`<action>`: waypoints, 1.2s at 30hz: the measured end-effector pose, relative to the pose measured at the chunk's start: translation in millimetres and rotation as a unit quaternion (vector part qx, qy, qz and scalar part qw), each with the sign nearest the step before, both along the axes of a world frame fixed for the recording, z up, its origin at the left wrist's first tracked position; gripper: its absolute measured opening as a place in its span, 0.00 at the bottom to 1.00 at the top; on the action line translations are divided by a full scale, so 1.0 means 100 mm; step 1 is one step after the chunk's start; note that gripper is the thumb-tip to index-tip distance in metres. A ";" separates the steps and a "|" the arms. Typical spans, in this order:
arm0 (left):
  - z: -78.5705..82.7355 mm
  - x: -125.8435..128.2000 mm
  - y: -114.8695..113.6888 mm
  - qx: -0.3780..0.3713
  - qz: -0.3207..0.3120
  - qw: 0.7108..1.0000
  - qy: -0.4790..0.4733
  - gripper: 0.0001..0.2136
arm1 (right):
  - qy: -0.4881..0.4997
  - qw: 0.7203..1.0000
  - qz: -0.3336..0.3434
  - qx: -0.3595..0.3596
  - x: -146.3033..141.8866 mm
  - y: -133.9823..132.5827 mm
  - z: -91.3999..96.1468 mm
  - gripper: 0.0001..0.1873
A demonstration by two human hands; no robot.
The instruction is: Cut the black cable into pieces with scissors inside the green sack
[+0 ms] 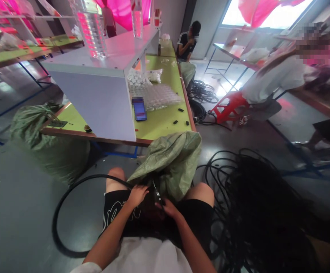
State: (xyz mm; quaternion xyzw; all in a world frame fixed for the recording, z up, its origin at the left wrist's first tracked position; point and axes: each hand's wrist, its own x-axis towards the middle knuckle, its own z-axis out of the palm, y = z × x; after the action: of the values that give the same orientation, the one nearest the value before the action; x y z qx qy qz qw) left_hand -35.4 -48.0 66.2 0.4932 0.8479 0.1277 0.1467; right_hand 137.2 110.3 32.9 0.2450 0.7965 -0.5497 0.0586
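My left hand [138, 196] is closed around a black rubber hose [57, 216], which loops out over my left knee and back beside my arm. In my right hand [168, 207] is a pair of scissors [157, 191], blades pointing up and away from me beside the left hand. An olive woven sack [179, 163] stands between my knees with its mouth toward me. The hose's end, near the sack's mouth, is too dark to make out.
Ahead stands a green-topped table [159, 127] with a phone [139, 109], a clear plastic tray [156, 94] and small black pieces. A full sack [51, 151] sits left; a heap of black hose [261, 204] lies right. Two people sit farther off.
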 end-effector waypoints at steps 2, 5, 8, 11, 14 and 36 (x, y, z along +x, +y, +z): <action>0.02 0.00 0.01 -0.002 -0.001 1.000 -0.008 0.14 | -0.013 1.000 0.008 0.000 0.00 0.01 0.00 0.24; 0.02 -0.01 0.02 -0.011 0.002 1.000 -0.010 0.14 | -0.034 0.999 0.015 -0.002 0.02 0.02 -0.03 0.27; 0.00 -0.01 0.03 -0.021 0.001 1.000 -0.009 0.14 | -0.040 0.999 0.016 -0.009 0.03 0.02 -0.06 0.28; -0.02 -0.01 0.02 -0.018 0.007 1.000 -0.011 0.14 | -0.036 0.999 0.014 -0.010 0.03 0.02 -0.06 0.28; -0.03 -0.01 0.02 -0.016 0.008 1.000 -0.011 0.13 | -0.049 0.999 0.020 -0.006 0.03 0.03 -0.04 0.29; -0.03 0.00 0.02 0.036 0.062 0.997 -0.013 0.11 | -0.038 0.999 0.025 0.014 0.00 0.06 -0.06 0.30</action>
State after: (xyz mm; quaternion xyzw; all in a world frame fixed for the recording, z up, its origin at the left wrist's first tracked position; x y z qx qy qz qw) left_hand -35.8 -46.2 62.8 0.4433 0.8696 0.1732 0.1316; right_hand 136.9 115.9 27.3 0.2464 0.8074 -0.5269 0.0987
